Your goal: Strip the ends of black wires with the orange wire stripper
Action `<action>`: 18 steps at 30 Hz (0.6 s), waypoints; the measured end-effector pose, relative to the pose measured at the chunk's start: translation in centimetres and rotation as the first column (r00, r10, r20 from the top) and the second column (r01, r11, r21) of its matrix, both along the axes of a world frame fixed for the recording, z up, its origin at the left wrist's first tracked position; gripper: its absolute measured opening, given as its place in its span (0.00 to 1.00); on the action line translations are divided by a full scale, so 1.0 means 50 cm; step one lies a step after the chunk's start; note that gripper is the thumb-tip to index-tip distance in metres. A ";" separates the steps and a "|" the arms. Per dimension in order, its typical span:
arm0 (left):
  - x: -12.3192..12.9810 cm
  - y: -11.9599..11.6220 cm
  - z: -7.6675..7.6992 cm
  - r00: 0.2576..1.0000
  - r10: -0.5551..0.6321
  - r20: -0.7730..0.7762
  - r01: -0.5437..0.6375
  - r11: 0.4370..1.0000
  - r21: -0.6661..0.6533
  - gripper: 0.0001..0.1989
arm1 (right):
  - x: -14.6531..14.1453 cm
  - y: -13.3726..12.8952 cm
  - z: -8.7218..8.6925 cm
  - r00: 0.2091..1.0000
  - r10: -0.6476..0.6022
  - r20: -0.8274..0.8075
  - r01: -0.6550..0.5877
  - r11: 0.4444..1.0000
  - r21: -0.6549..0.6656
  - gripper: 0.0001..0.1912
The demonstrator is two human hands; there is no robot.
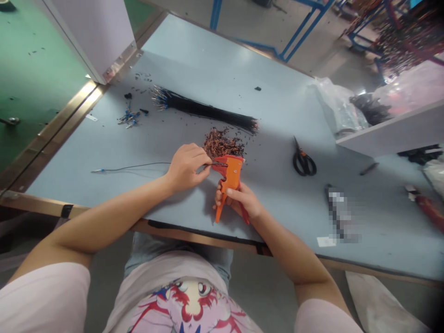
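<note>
Right hand (244,199), just inside the near edge of the table (277,134), had its fingers curled around the handles of an orange-and-red wire stripper (233,169), thumb across the front; grip closed. Stripper stood between the hands, head pointing far, glossy, looked like plastic. Left hand (187,169), just left of the tool's head, had thumb and fingers pinched on a thin black wire (138,166); couldn't tell how far the wire's tip sat in the jaws. Wire tail ran left along the tabletop, ending in a blue-and-silver terminal (97,171).

Near right: small white label (326,241), a pixelated object (340,212), a red-handled tool (428,208). Farther in, black-handled scissors (304,163) lay right of the stripper, tips pointing far. Loose heap of brown and black scraps (222,143) lay just beyond the tool and left hand. Beyond it, a long bundle of black wires (208,108), silver-and-blue ends fanned at left; loose terminals (130,116) were scattered left of it. Tabletop pale blue-grey, smooth, metal strip down the left. White panel (93,32) far left, crinkled clear plastic bags (342,108) far right. Blue metal frames (303,27) stood on grey floor at the far side.
</note>
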State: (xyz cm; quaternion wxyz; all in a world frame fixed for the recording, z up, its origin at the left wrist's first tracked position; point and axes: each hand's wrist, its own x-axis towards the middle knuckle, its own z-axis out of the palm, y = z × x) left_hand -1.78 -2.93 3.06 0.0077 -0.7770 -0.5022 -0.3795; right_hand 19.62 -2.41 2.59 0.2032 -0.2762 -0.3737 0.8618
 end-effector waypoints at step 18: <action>-0.002 0.002 -0.002 1.000 0.002 -0.009 -0.002 1.000 -0.014 0.06 | 0.002 -0.005 0.001 0.995 -0.013 0.096 0.003 0.995 0.104 0.12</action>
